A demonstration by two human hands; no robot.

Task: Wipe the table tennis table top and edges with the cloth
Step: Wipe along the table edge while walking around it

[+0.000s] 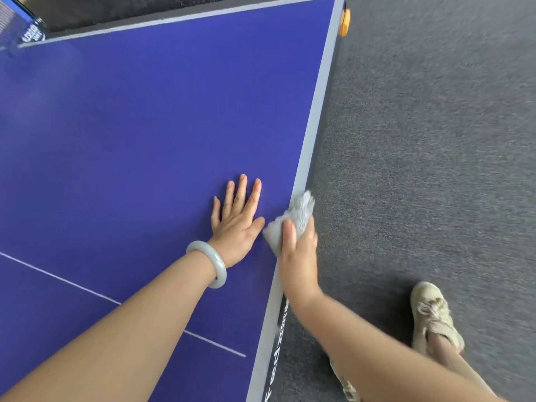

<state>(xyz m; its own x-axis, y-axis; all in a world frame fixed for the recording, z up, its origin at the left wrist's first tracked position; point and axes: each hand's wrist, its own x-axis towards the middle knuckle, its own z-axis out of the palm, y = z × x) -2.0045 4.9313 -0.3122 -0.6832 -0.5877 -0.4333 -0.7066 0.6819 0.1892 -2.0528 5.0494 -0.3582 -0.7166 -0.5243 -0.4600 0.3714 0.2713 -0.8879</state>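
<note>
Blue table tennis table top (145,126), matte with white lines: no streaks, dust or wet marks visible, so I can't tell how much of it you've wiped. Looks clean, at best.

Grey carpet floor (435,140) runs along the right side. You're standing on it beside the table.

Pale grey side edge strip of the table (316,111): this looks like the step you're on. My read is that the stretch from your cloth to the far corner is left to do, plus the far end edge. The near stretch is under your arm, so I can't judge it.

Your left hand (236,224) lies flat on the top near the edge, fingers straight and spread, holding nothing. It's probably bracing you.

Your right hand (298,256) grips the cloth, thumb on top and fingers wrapped over the table's side.

Light grey fluffy cloth (301,211): bunched up, not folded, draped over the edge strip, partly on the top and partly over the side. It touches the edge just beside your left thumb. I see no obvious dirt on it.
</note>
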